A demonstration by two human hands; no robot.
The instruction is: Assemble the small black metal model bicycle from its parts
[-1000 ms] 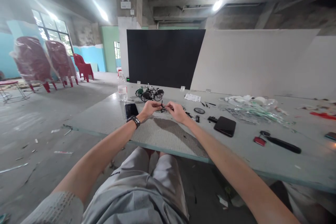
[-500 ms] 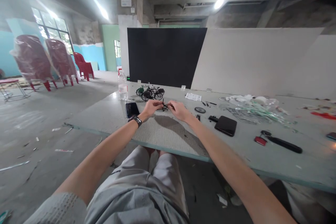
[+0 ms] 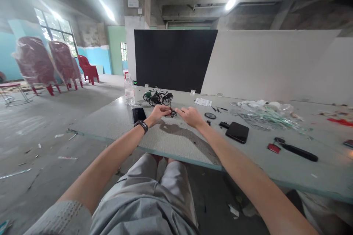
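Observation:
A small dark frame part (image 3: 173, 113), thin and partly covered by fingers, is pinched in my left hand (image 3: 160, 112), which wears a black watch at the wrist. My right hand (image 3: 191, 115) is just right of the part, its fingers closed against its edge; whether they grip something small is too fine to make out. Behind my hands, finished-looking miniature bicycles (image 3: 157, 97) stand on the grey table (image 3: 116, 126). A dark phone (image 3: 138, 115) lies left of my left hand.
A water bottle (image 3: 129, 90) stands at the back left. To the right are a round wheel-like piece (image 3: 210, 115), a black box (image 3: 237, 132), a black-handled tool (image 3: 299, 151), a paper sheet (image 3: 203, 101) and crumpled plastic bags (image 3: 275, 112).
My right hand has shifted slightly and its fingers have changed pose, showing more of the small part. My left hand stays nearly in place, still pinching it.

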